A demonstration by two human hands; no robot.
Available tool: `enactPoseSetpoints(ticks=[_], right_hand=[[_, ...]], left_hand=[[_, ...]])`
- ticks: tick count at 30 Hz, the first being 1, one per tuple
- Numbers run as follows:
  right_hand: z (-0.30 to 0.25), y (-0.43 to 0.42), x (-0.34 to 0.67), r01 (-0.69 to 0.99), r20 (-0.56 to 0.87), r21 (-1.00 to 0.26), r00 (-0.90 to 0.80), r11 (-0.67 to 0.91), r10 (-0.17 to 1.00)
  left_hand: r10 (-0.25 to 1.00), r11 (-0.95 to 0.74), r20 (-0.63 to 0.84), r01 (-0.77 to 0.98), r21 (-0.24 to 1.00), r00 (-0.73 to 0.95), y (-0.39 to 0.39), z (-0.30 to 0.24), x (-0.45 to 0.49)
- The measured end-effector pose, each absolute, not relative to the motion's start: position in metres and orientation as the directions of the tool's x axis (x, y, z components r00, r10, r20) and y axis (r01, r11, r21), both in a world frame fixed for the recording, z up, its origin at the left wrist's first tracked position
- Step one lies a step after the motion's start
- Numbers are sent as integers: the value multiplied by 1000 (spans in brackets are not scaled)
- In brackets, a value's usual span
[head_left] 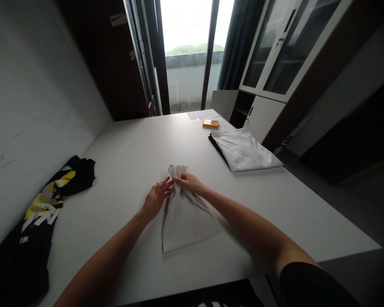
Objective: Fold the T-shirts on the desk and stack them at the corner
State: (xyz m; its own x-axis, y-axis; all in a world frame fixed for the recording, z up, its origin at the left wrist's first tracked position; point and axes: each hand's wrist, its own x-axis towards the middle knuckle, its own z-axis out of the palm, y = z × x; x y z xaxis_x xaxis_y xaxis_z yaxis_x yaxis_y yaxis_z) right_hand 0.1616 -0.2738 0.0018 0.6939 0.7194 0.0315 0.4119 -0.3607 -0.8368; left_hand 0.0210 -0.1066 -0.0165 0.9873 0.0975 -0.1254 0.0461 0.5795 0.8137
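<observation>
A white piece of cloth (190,224) lies on the white table, its far end gathered into narrow folds and its near end fanned out flat. My right hand (190,182) pinches the gathered part from the right. On the left side of those folds is my left hand (157,196), fingers apart, with the fingertips at the cloth's edge. Whether the left fingertips press on the fabric is hard to see. What kind of garment or cloth this is does not show.
A folded white cloth (245,149) with black fabric under it lies on the table (131,145) at right. Behind it are an orange-yellow box (210,123) and papers (200,115). A black garment with yellow and white print (35,238) lies along the left wall.
</observation>
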Motion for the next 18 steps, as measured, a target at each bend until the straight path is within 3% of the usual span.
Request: enactPoseSetpoints(ticks=[3,7,12,18], right_hand=[[2,-273,158,402,-15,-807,719,-433,695],[-3,-272,152,431,111,-801,788,-415,605],[6,-278,157,345,271,-927,886,-144,376],[55,-320,204,474,477,-871,879,130,-12]], left_hand=[[98,537,-94,27,843,991,-108,-17,21],[156,560,-97,-7,829,983,-105,-18,21],[339,553,-110,-103,827,934,-94,-23,26],[285,512,-103,-60,857,953,-98,-26,25]])
